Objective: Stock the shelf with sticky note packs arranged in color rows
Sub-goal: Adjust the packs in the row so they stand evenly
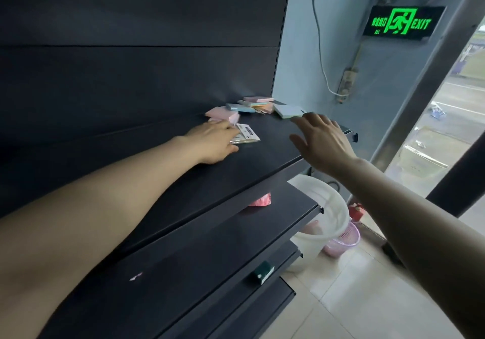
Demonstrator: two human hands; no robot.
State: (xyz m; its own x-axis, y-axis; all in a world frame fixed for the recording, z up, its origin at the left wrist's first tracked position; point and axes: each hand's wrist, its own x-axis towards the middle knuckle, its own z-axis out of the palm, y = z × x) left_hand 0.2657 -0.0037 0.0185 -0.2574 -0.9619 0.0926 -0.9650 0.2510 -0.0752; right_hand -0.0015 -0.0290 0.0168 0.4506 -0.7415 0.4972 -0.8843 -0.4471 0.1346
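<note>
- On the top shelf (262, 160), far right end, sits a loose jumble of sticky note packs: pink packs (223, 114) nearest the back panel, a blue pack (240, 107) just beside them, an orange pack (265, 108) under another pink one, and a pale pack (287, 110) out towards the shelf's end.
- No colour rows yet. The packs lie overlapping and at odd angles, so I'd say the sorting has barely begun.
- The left hand (212, 141) is laid over a wrapped pack (246, 135) showing a white label. Its fingers are fairly straight and rest flat on the near part of that pack; whether the thumb is tucked under it, I can't tell.
- The right hand (322, 141) hovers above the shelf with fingers spread wide, holding nothing, fingertips close to the pale pack but not on it.
- How they'll handle, in my judgement: light, squat paper blocks, stiff enough to keep their shape. The film wrap looks glossy, so they should slide readily on the smooth dark metal.
- Best hold, I reckon: thumb on one side edge and fingers on the opposite edge, or simply push flat from above to slide a pack into line.
- The risk is nudging neighbouring packs, or sending the pale one off the open end.
</note>
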